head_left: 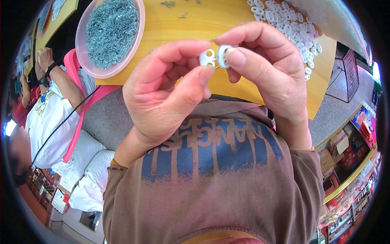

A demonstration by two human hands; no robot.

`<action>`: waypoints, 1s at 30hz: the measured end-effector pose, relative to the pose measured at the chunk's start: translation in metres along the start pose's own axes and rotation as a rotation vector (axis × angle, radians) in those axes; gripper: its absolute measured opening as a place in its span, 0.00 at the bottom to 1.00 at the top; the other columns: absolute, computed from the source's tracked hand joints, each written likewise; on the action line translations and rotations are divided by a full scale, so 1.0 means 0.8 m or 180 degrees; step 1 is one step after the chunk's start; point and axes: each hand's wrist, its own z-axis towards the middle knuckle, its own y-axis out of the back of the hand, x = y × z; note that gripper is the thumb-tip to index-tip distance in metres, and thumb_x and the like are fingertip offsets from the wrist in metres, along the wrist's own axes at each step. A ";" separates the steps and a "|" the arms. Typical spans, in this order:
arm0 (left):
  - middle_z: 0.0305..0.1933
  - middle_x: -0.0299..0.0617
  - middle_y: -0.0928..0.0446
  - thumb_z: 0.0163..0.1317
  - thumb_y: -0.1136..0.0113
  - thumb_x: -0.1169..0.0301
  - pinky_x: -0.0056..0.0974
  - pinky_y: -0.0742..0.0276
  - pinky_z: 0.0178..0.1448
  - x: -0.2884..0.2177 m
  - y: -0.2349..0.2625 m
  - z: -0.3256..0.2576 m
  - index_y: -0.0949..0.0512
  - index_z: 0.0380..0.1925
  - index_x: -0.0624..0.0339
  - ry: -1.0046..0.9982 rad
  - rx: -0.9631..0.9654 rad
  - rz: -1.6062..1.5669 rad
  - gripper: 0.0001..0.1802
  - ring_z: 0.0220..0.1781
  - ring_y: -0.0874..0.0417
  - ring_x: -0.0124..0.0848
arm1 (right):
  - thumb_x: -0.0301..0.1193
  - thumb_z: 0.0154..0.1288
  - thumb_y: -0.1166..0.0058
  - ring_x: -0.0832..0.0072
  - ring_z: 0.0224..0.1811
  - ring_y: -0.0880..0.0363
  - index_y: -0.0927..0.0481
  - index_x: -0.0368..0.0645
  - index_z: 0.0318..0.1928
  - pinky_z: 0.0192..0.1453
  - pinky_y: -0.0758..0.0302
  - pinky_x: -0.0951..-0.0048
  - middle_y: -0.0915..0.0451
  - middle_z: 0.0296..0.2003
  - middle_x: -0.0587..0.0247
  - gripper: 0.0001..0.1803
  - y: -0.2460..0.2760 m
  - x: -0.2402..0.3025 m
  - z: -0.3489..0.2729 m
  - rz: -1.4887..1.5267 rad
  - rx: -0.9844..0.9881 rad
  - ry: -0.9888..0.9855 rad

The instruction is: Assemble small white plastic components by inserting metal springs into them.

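Observation:
Both my hands are raised over the near edge of the yellow table, fingertips almost meeting. Between thumb and index finger, my left hand (160,83) pinches a small flat white plastic piece (207,58) with holes in it. A white oval plastic ring (222,56) is gripped by the thumb and fingers of my right hand (270,67). The two white pieces sit side by side, very close; whether they are joined I cannot tell. Part of each is covered by my fingertips.
To the left, a pink bowl (141,25) holds a heap of small silvery screws (111,34). A few loose screws (183,15) lie on the table (183,30). Many white oval pieces (284,18) are piled at the right, beside a clear plastic bag (337,18). Another person (59,91) sits at left.

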 end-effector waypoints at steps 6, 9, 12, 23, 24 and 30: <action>0.30 0.43 0.27 0.52 0.49 0.81 0.22 0.33 0.25 0.001 -0.001 0.000 0.32 0.39 0.72 -0.0044 -0.0032 -0.0002 0.13 0.22 0.29 0.22 | 0.24 0.54 0.51 0.83 0.27 0.30 0.27 0.34 0.36 0.31 0.31 0.84 0.26 0.30 0.63 0.09 -0.001 0.001 0.000 -0.0033 0.0010 0.0024; 0.30 0.43 0.27 0.53 0.50 0.81 0.22 0.33 0.25 0.000 0.000 -0.001 0.32 0.40 0.72 -0.0013 -0.0015 -0.0094 0.13 0.22 0.29 0.21 | 0.24 0.54 0.51 0.82 0.28 0.30 0.28 0.33 0.38 0.32 0.31 0.84 0.26 0.31 0.62 0.10 0.000 -0.002 0.001 -0.0001 0.0041 0.0055; 0.30 0.44 0.27 0.53 0.50 0.80 0.22 0.33 0.25 -0.001 0.001 0.000 0.32 0.41 0.71 0.0068 -0.0044 -0.0222 0.13 0.21 0.30 0.21 | 0.23 0.55 0.52 0.81 0.29 0.29 0.28 0.33 0.39 0.34 0.30 0.82 0.26 0.32 0.60 0.11 -0.003 -0.004 0.000 0.0326 0.0205 0.0092; 0.30 0.43 0.27 0.54 0.52 0.80 0.22 0.35 0.24 -0.002 -0.001 0.001 0.33 0.42 0.71 0.0110 -0.0101 -0.0344 0.14 0.21 0.31 0.21 | 0.23 0.54 0.51 0.78 0.28 0.27 0.29 0.32 0.40 0.36 0.30 0.80 0.26 0.31 0.59 0.11 -0.002 -0.004 0.001 0.0504 0.0190 0.0058; 0.30 0.43 0.27 0.54 0.52 0.80 0.22 0.35 0.24 -0.001 0.000 0.000 0.33 0.42 0.71 0.0114 -0.0127 -0.0272 0.14 0.20 0.31 0.21 | 0.24 0.54 0.51 0.78 0.28 0.28 0.29 0.32 0.39 0.35 0.30 0.80 0.26 0.31 0.59 0.11 -0.003 -0.004 0.000 0.0351 0.0042 0.0129; 0.29 0.43 0.27 0.54 0.51 0.79 0.22 0.36 0.23 -0.002 0.001 -0.001 0.32 0.41 0.71 0.0091 -0.0139 -0.0143 0.14 0.20 0.31 0.21 | 0.24 0.53 0.50 0.79 0.28 0.28 0.29 0.32 0.38 0.35 0.30 0.81 0.26 0.31 0.60 0.12 -0.003 -0.005 -0.001 0.0016 -0.0189 0.0230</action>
